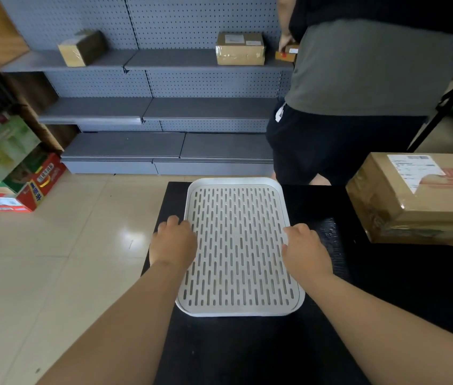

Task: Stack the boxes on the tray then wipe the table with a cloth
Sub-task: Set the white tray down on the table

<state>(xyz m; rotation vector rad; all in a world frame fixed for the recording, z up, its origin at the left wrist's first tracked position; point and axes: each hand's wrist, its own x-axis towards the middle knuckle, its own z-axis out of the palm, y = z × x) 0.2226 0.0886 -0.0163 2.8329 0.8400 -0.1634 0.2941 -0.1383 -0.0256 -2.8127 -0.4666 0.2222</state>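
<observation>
Tray (236,313) — left hand (174,241) and right hand (307,247) are clasping its 2 side rims, likely squaring it for the nearby box (419,201).

Shop stockroom, pegboard shelving (147,107), taped parcels (240,48)

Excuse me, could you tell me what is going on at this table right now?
A person's left hand and right hand hold a white slotted tray by its two long edges, flat on the black table. No box is on it yet; a taped cardboard box sits on the table to the right, apart from the tray. Behind, a second person touches a small box on a grey shelf.
</observation>
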